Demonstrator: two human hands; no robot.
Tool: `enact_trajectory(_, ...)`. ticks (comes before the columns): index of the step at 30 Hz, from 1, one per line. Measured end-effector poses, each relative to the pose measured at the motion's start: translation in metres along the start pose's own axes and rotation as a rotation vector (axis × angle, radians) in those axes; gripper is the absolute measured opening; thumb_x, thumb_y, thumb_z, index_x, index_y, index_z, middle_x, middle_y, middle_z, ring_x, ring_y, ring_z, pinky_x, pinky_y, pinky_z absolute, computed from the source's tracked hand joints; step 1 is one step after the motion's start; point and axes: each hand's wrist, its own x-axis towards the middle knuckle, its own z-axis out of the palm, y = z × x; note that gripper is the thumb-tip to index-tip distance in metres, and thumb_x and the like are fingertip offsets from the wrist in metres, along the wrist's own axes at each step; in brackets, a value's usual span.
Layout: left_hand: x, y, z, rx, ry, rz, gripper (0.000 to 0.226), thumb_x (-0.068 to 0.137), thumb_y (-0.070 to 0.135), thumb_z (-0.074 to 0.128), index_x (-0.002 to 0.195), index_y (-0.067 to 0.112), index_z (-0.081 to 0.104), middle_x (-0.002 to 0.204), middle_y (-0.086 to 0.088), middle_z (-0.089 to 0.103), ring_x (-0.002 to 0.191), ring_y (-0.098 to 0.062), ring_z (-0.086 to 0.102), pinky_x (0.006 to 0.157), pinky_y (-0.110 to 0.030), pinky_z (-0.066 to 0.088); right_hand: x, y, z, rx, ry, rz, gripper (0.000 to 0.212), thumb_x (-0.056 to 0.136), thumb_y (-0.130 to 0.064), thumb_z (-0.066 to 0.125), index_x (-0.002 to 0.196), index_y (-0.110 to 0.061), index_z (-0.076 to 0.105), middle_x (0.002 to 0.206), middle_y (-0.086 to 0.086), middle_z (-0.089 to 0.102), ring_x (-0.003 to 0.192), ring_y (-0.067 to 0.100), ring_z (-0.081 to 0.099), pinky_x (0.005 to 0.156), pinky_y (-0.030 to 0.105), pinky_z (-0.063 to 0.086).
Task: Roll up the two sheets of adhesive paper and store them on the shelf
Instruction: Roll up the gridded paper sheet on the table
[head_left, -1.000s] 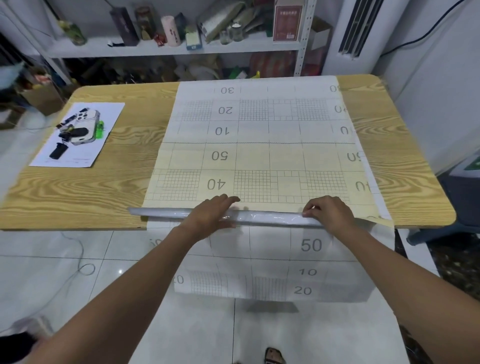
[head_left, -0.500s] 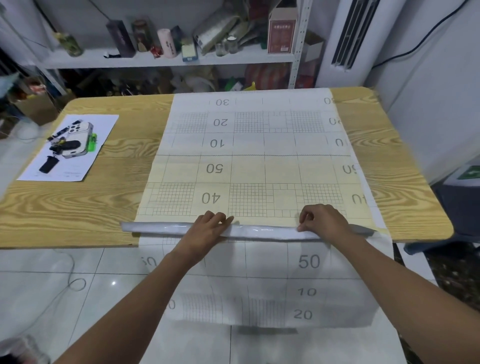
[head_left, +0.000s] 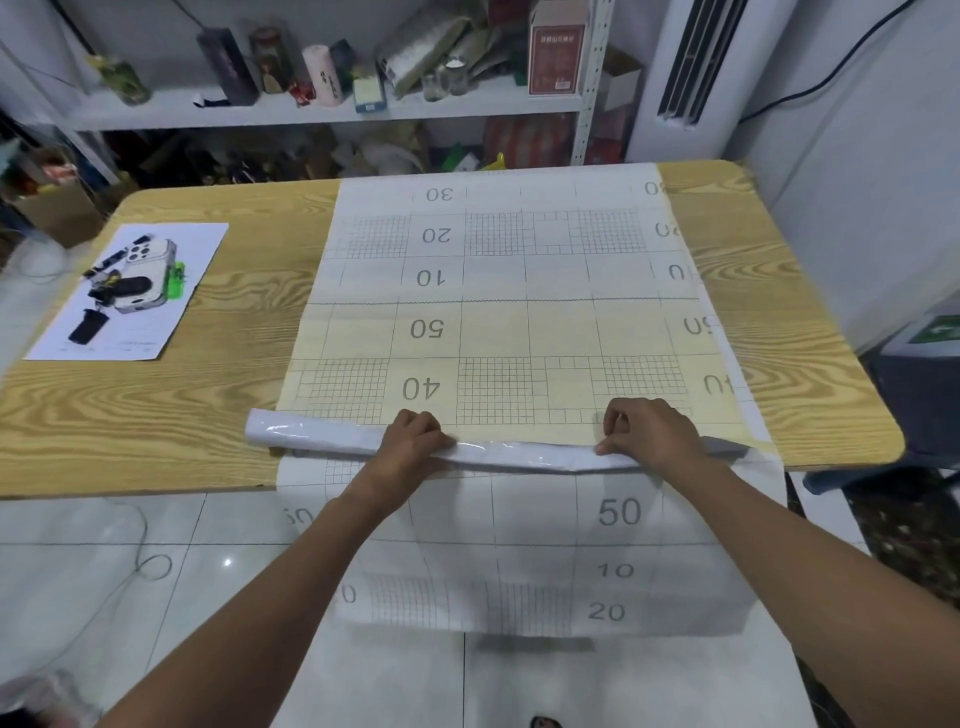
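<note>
Head view, looking down at my 2 arms: I am in the rolling step, with the storing not yet begun. The adhesive paper lies flat along the table, its printed grid and numbers facing up. A yellowish sheet seems to lie over a white one that shows along the right edge and at the far end. A white stretch also hangs off the near edge toward the floor.

Across the near edge sits the roll, thin and glossy, only a few turns thick by my judgement. My left hand is curled over it near the middle. My right hand pinches it further right, fingers bent and thumb tucked against the tube. The 2 hands are well apart, both clamped on the roll. The tube sags and kinks a little between them, and its left end sticks out past the sheet's edge.

Next I would turn the tube away from me over the flat paper, both hands moving evenly so it does not wind skewed. The hanging part needs thought too. The shelf behind the table is crowded, and a phone rests on a printed page at my left.
</note>
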Motion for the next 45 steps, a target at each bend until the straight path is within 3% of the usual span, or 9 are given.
enact_trajectory(6,0.007,0.005,-0.012,-0.155,-0.090,-0.129,0.016,0.081,0.008,0.066,0.097,0.008,0.070,0.074,0.012,0.051,0.071,-0.003,0.038,0.064,-0.019,0.031,-0.005,0.007,0.007,-0.159,0.265,-0.237,0.016,0.076,-0.036,0.073,0.083,-0.024,0.066,0.075,-0.010,0.061,0.081,0.014,0.056,0.084,0.027,0.027)
enact_trajectory(9,0.011,0.007,-0.017,-0.194,-0.163,-0.183,0.014,0.088,0.010,0.059,0.098,0.011,0.067,0.075,0.017,0.044,0.074,0.001,0.041,0.066,-0.008,0.033,-0.007,0.014,0.017,-0.207,0.449,-0.381,0.011,0.082,-0.032,0.068,0.085,-0.021,0.068,0.086,-0.004,0.064,0.084,0.020,0.056,0.083,0.030,0.024)
enact_trajectory(12,0.014,0.009,-0.022,-0.219,-0.191,-0.205,0.012,0.088,0.008,0.058,0.095,0.009,0.068,0.077,0.012,0.047,0.074,-0.002,0.045,0.066,-0.008,0.034,-0.013,0.017,0.025,-0.165,0.542,-0.473,0.017,0.081,-0.029,0.068,0.092,-0.016,0.068,0.097,0.004,0.064,0.088,0.026,0.056,0.081,0.035,0.036)
enact_trajectory(15,0.017,0.008,-0.025,-0.248,-0.193,-0.235,0.012,0.086,0.007,0.060,0.093,0.008,0.069,0.080,0.006,0.053,0.073,-0.001,0.047,0.065,-0.006,0.035,-0.019,0.017,0.032,-0.138,0.493,-0.499,0.035,0.072,-0.021,0.080,0.103,-0.012,0.068,0.113,0.012,0.060,0.100,0.031,0.052,0.083,0.042,0.045)
enact_trajectory(19,0.022,0.007,-0.027,-0.258,-0.244,-0.258,0.012,0.085,0.009,0.061,0.093,0.008,0.070,0.082,0.004,0.057,0.072,0.001,0.046,0.065,-0.004,0.035,-0.024,0.021,0.037,-0.128,0.417,-0.489,0.039,0.064,-0.020,0.085,0.099,-0.012,0.069,0.105,0.007,0.061,0.093,0.026,0.055,0.061,0.026,0.041)
enact_trajectory(25,0.024,0.008,-0.027,-0.272,-0.300,-0.280,0.011,0.084,0.012,0.064,0.092,0.011,0.071,0.078,0.013,0.057,0.073,-0.001,0.050,0.065,-0.005,0.036,-0.025,0.029,0.040,-0.093,0.343,-0.417,0.018,0.077,-0.015,0.075,0.094,-0.011,0.072,0.087,0.001,0.064,0.089,0.021,0.058,0.054,0.021,0.031)
enact_trajectory(33,0.027,0.006,-0.032,-0.363,-0.383,-0.340,0.008,0.081,0.018,0.068,0.077,0.025,0.068,0.085,-0.008,0.069,0.084,-0.024,0.061,0.078,-0.035,0.048,-0.016,0.034,0.034,0.018,0.256,-0.407,0.013,0.081,-0.016,0.070,0.089,-0.006,0.074,0.085,0.001,0.055,0.084,0.019,0.049,0.067,0.028,0.034)
enact_trajectory(40,0.031,0.008,-0.032,-0.407,-0.427,-0.381,0.010,0.084,0.022,0.066,0.075,0.025,0.066,0.090,-0.003,0.070,0.083,-0.014,0.060,0.070,-0.017,0.042,-0.014,0.028,0.027,0.220,0.176,-0.241,0.003,0.083,-0.025,0.068,0.085,-0.023,0.066,0.078,-0.009,0.061,0.080,0.012,0.054,0.065,0.019,0.039)
enact_trajectory(45,0.025,0.009,-0.028,-0.432,-0.329,-0.398,0.004,0.083,0.029,0.065,0.084,0.025,0.065,0.090,0.013,0.065,0.087,-0.012,0.059,0.078,-0.028,0.046,-0.009,0.026,0.025,0.284,0.154,-0.162,0.011,0.082,-0.027,0.068,0.077,-0.019,0.063,0.078,-0.001,0.066,0.078,0.016,0.058,0.068,0.032,0.044)
